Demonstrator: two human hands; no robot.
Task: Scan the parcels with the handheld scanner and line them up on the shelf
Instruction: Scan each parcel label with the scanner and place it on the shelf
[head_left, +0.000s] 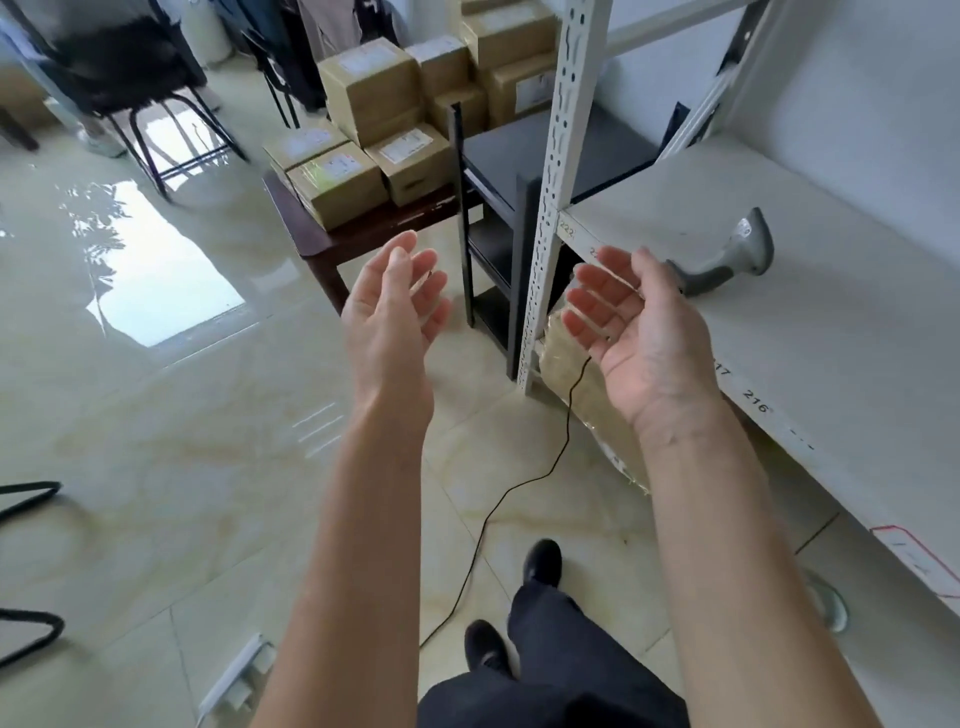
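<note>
Several brown cardboard parcels (340, 182) with white labels are stacked on a low dark wooden table (358, 236) ahead of me. A grey handheld scanner (730, 254) lies on the white shelf (831, 312) to my right, its black cable (519, 488) trailing down to the floor. My left hand (395, 306) and my right hand (628, 327) are raised in front of me, palms facing each other, fingers straight and relaxed. Both hold nothing. They hover short of the parcels and left of the scanner.
A white perforated shelf upright (558, 182) stands between my hands and the shelf. A black side rack (498, 208) sits behind it. A wrapped parcel (582, 395) lies under the shelf. A black chair (130, 67) stands at the far left on the glossy tiled floor.
</note>
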